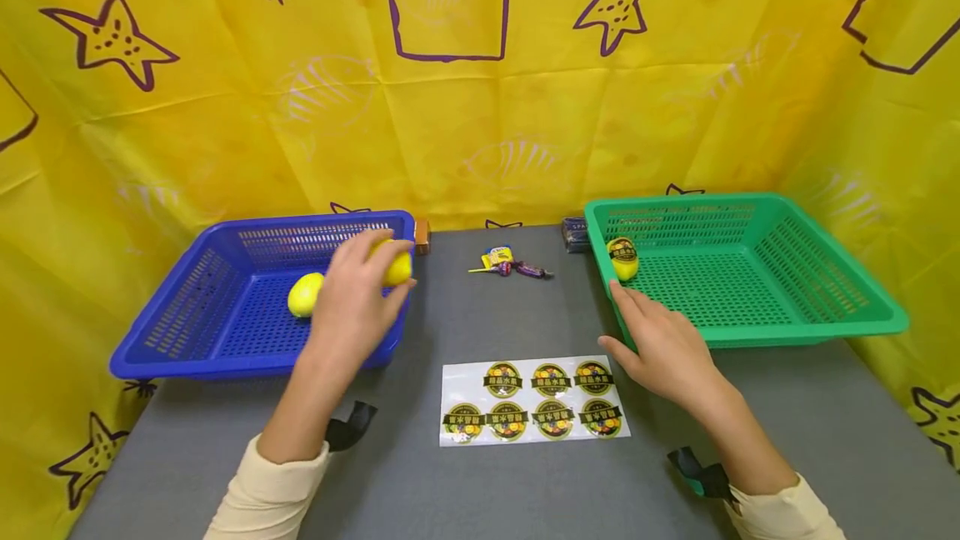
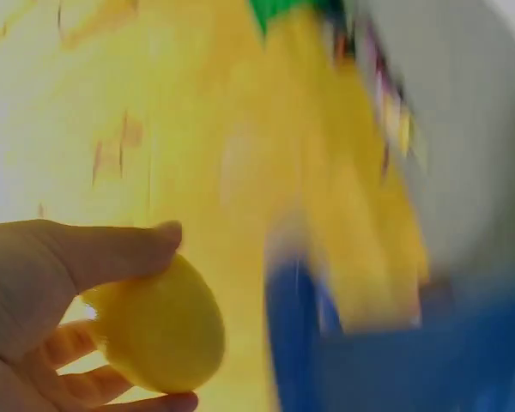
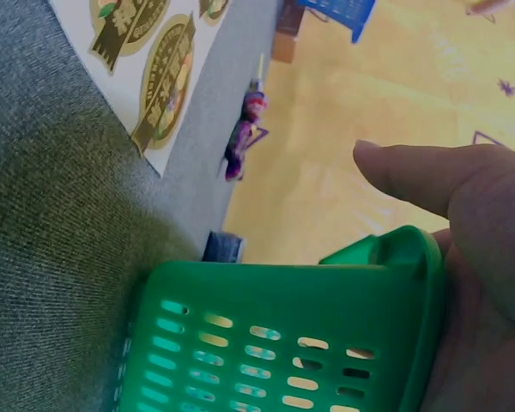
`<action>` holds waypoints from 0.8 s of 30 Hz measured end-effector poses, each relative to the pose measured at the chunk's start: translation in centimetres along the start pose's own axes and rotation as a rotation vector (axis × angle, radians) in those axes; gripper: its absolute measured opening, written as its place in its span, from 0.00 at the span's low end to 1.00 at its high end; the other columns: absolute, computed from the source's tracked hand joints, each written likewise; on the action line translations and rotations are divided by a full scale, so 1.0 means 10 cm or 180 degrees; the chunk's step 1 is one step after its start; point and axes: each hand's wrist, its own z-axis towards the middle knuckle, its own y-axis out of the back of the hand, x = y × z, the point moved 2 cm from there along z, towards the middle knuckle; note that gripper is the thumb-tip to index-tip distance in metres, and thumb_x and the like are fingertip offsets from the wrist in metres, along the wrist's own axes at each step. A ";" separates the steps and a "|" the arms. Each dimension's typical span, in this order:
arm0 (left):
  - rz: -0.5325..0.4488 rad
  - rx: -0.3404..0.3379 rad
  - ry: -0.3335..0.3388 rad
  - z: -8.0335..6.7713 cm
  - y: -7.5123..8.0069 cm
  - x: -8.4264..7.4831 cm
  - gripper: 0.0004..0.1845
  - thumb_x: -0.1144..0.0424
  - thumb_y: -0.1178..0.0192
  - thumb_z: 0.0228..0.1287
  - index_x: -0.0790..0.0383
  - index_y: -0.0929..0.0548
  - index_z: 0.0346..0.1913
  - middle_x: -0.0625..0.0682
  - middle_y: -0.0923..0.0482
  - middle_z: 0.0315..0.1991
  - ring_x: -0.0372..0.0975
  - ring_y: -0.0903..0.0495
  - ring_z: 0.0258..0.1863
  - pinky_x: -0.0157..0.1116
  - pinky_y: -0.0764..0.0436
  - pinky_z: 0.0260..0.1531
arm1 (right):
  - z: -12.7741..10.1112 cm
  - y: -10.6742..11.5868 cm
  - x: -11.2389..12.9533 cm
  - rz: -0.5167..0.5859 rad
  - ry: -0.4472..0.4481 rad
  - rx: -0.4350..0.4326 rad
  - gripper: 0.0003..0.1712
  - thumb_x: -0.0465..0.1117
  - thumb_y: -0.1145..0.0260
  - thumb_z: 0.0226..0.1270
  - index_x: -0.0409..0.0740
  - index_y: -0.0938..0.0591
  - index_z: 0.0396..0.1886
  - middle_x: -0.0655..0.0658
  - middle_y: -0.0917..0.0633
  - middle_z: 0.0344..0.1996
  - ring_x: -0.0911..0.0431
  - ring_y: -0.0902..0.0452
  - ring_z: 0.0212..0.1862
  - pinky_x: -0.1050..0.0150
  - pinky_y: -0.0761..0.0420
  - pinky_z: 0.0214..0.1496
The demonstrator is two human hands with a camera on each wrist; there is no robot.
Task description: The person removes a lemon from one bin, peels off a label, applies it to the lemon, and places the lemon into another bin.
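Note:
My left hand (image 1: 351,298) grips a lemon (image 1: 400,267) over the right side of the blue basket (image 1: 225,365). In the left wrist view, thumb and fingers curve round this lemon (image 2: 167,330), which is clear of the basket rim. Another lemon (image 1: 303,297) lies on the basket's floor. My right hand (image 1: 663,344), fingers extended, lies along the left rim of the green basket (image 1: 780,330). Inside that basket, against its left wall, sits a lemon with a round black-and-gold sticker (image 1: 622,260). Between the hands lies a white sheet of round stickers (image 1: 467,386).
Several wrapped sweets, including a lollipop (image 1: 502,269) and a purple-wrapped candy (image 1: 531,270), lie at the back. A dark box (image 1: 575,235) stands beside the green basket and an orange-brown box (image 1: 422,237) beside the blue one. Yellow patterned cloth (image 1: 465,132) hangs behind the grey table.

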 end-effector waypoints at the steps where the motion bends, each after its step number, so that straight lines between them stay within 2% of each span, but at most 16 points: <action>1: -0.0047 0.0072 -0.0118 0.00 -0.10 -0.11 0.24 0.69 0.23 0.51 0.59 0.15 0.54 0.61 0.24 0.60 0.58 0.30 0.62 0.56 0.26 0.59 | 0.00 0.00 0.00 -0.0018 0.0003 -0.0011 0.45 0.47 0.29 0.66 0.32 0.38 0.75 0.27 0.27 0.64 0.31 0.28 0.61 0.33 0.25 0.53; 4: -0.0169 0.0431 -0.0398 -0.02 -0.45 -0.37 0.24 0.71 0.22 0.49 0.56 0.13 0.52 0.60 0.25 0.60 0.56 0.30 0.63 0.55 0.25 0.59 | 0.00 0.00 -0.01 -0.0066 0.0016 -0.0036 0.46 0.47 0.28 0.66 0.32 0.38 0.75 0.27 0.26 0.64 0.31 0.27 0.60 0.33 0.25 0.52; 6: -0.0263 0.0693 -0.0551 -0.02 -0.68 -0.48 0.22 0.71 0.23 0.49 0.55 0.13 0.50 0.60 0.24 0.60 0.56 0.29 0.62 0.53 0.25 0.59 | 0.00 0.00 -0.01 -0.0081 0.0024 -0.0036 0.46 0.48 0.28 0.66 0.33 0.38 0.75 0.28 0.26 0.64 0.31 0.27 0.60 0.34 0.24 0.52; 10: -0.0411 0.1148 -0.0821 0.04 -1.09 -0.56 0.22 0.71 0.23 0.51 0.54 0.12 0.50 0.59 0.25 0.59 0.54 0.29 0.62 0.51 0.26 0.61 | -0.01 -0.02 -0.01 -0.0103 0.0025 -0.0036 0.46 0.48 0.28 0.66 0.33 0.37 0.76 0.28 0.26 0.65 0.32 0.26 0.60 0.34 0.24 0.51; 13: -0.0512 0.1393 -0.1047 0.11 -1.32 -0.55 0.22 0.72 0.23 0.51 0.55 0.12 0.50 0.60 0.26 0.61 0.53 0.30 0.63 0.50 0.29 0.64 | -0.01 -0.02 -0.02 -0.0135 0.0028 -0.0062 0.46 0.48 0.28 0.65 0.33 0.37 0.75 0.29 0.26 0.64 0.32 0.26 0.59 0.34 0.24 0.50; 18: -0.0667 0.1686 -0.1356 0.15 -1.56 -0.54 0.21 0.76 0.25 0.51 0.56 0.12 0.49 0.60 0.25 0.60 0.53 0.31 0.64 0.47 0.34 0.67 | 0.00 -0.02 -0.02 -0.0175 0.0035 -0.0083 0.47 0.48 0.27 0.65 0.33 0.37 0.75 0.29 0.26 0.64 0.33 0.26 0.59 0.34 0.24 0.48; 21: -0.0766 0.1903 -0.1313 0.15 -1.62 -0.54 0.21 0.77 0.27 0.51 0.58 0.12 0.49 0.59 0.25 0.60 0.56 0.34 0.67 0.50 0.39 0.70 | 0.00 -0.02 -0.01 -0.0172 0.0032 -0.0068 0.47 0.48 0.27 0.64 0.33 0.37 0.75 0.29 0.26 0.65 0.33 0.26 0.59 0.34 0.24 0.49; 24: -0.0881 0.2109 -0.1147 0.14 -1.64 -0.55 0.18 0.73 0.27 0.55 0.59 0.13 0.50 0.58 0.27 0.64 0.60 0.42 0.72 0.59 0.47 0.71 | 0.00 -0.01 -0.01 -0.0162 0.0024 -0.0061 0.47 0.49 0.27 0.64 0.33 0.37 0.76 0.30 0.26 0.65 0.33 0.27 0.60 0.33 0.24 0.49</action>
